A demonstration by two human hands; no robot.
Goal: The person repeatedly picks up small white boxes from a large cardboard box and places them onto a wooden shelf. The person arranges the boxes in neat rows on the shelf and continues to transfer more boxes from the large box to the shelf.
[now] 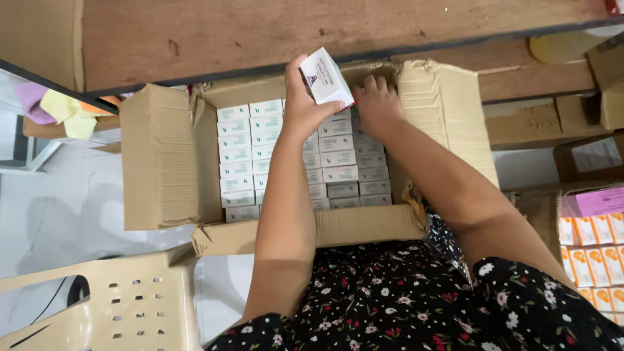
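Note:
An open cardboard carton (159, 156) sits in front of me, packed with rows of several small white boxes (244, 140) with pale green marks. My left hand (304, 107) holds one small white box (325, 78) lifted above the carton's far end, tilted. My right hand (377, 104) reaches down into the carton's far right corner, fingers curled over the packed boxes there; what it grips, if anything, is hidden.
A brown wooden table edge (325, 29) runs across the top. A beige plastic chair (123, 302) stands at lower left. More cardboard boxes (539, 120) lie to the right, and an open carton of orange-and-white packets (595, 247) is at the right edge.

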